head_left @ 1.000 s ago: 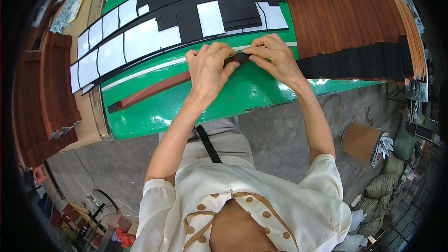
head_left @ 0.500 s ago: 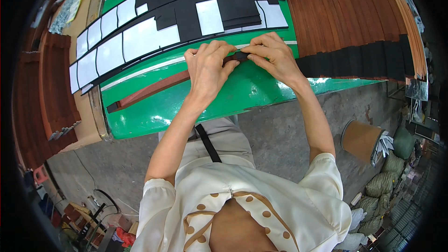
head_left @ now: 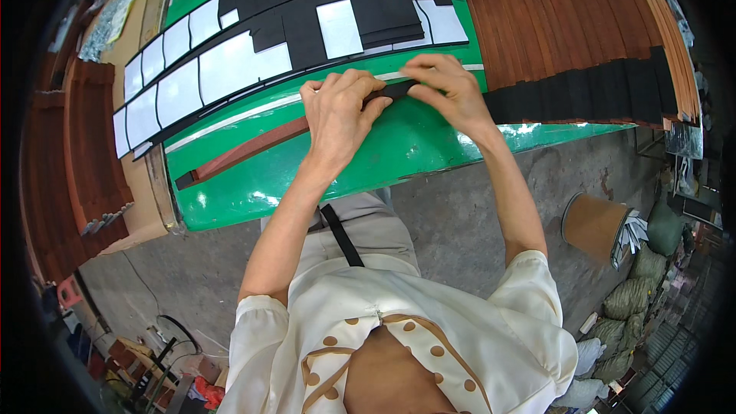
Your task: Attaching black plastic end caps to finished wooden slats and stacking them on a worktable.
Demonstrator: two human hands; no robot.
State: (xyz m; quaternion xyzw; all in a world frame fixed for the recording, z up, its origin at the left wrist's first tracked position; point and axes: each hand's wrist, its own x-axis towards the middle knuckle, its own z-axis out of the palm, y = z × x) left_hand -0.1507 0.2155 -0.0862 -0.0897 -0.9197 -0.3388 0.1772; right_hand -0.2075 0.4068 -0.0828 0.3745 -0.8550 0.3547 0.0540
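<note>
A long reddish-brown wooden-looking strip lies slantwise along the near part of the green tabletop, with a black cap at its left end. My left hand is closed on the strip near its right end, thumb and fingers pinching it. Beyond those fingertips the end shows a black covering. At that black end is my right hand, its thumb and fingers parted around the tip and slightly blurred. Whether its thumb touches the covering is hard to make out.
Black sheet pieces and white-faced panels cover the table's far side. Brown strips with black ends are stacked at right, more brown strips at left. A brown drum with white scraps stands on the floor at right.
My right hand's fingers have loosened from their pinch and spread, showing more of the black end. The left hand keeps its grip with hardly any movement.
</note>
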